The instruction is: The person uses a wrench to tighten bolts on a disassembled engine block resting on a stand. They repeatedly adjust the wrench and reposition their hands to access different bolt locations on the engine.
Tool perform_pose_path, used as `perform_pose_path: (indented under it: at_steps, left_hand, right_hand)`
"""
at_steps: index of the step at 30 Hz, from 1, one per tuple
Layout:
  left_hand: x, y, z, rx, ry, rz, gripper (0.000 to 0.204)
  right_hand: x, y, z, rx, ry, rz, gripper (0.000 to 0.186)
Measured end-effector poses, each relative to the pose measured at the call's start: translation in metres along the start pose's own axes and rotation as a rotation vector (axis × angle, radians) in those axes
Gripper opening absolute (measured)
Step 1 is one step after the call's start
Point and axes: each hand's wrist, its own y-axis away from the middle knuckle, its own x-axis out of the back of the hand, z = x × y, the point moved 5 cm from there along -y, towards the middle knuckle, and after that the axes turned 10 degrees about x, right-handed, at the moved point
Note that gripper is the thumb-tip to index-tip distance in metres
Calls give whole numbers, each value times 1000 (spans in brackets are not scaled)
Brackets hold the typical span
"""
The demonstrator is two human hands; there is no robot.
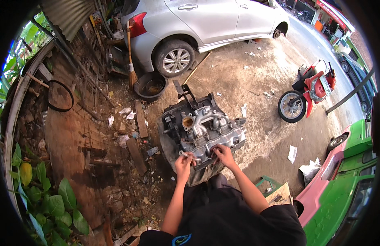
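A metal engine assembly (210, 135) with a pipe manifold and a round flanged opening lies in front of me. My left hand (184, 164) is closed on a silver wrench (182, 154) at the engine's near left edge. My right hand (222, 155) has its fingers curled at the near side of the engine, right of the wrench; what they grip, if anything, is hidden.
A silver car (210, 24) stands behind, with a black basin (151, 94) and a broom (132, 74) beside it. A red motorbike (315, 86) and a green-pink van (345, 172) are right. Wooden boards (139, 156), plants (59, 209) and debris lie left.
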Motion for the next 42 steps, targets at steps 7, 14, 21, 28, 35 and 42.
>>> perform_pose_path:
  at_steps: [7, 14, 21, 28, 35, 42]
  left_hand:
    - [-20, -30, 20, -46, -307, -140, 25]
    - [-29, -33, 28, -126, -548, -205, 21]
    - [-40, -29, 32, -209, -778, -289, 13]
    - [-56, -30, 40, -156, -818, -386, 15]
    - [-31, -30, 26, -49, -765, -322, 17]
    - [44, 23, -39, 46, 41, -54, 15]
  right_hand:
    - [-2, 0, 3, 29, 15, 9, 19]
    - [0, 1, -3, 32, 59, 4, 18]
    - [-2, 0, 3, 16, 51, 21, 19]
    - [-2, 2, 1, -1, -2, 19, 20]
    - [-3, 2, 2, -13, -40, 1, 20]
    - [-1, 3, 4, 43, 31, 36, 19]
